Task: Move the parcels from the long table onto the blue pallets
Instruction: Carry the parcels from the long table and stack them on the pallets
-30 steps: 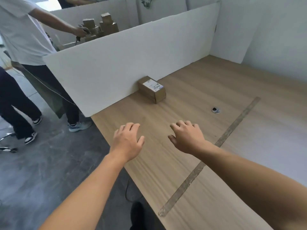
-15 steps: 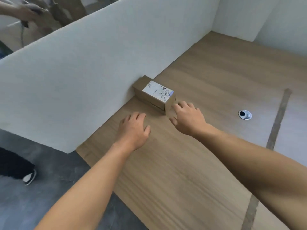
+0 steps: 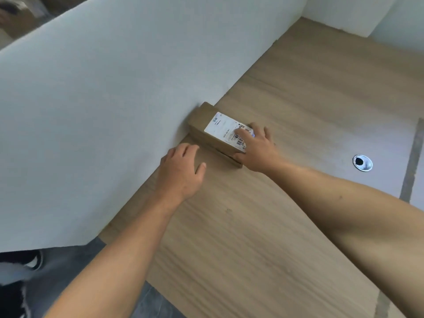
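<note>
Parcel (image 3: 218,129) sits on the worktop (image 3: 275,226), tight vs the white divider (image 3: 114,111), not lifted yet. Our left grip (image 3: 181,173) is loose & empty beside it; right grip (image 3: 255,150) clasps its label end. No pallets in view, so carry & drop-off still to do.

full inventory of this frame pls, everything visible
parcel: 1, brown cardboard with white label, on table against partition
table: 1, light wood, centre and right
partition: 1, white, upright along table's left edge
cable grommet: 1, silver, set in table right of parcel
strip: 1, grey, along table at far right
floor: grey, lower left
shoe: 1, black and white, lower left below partition
left hand: 1, open, just left of parcel
right hand: 1, grips parcel's near end, fingers across label
</note>
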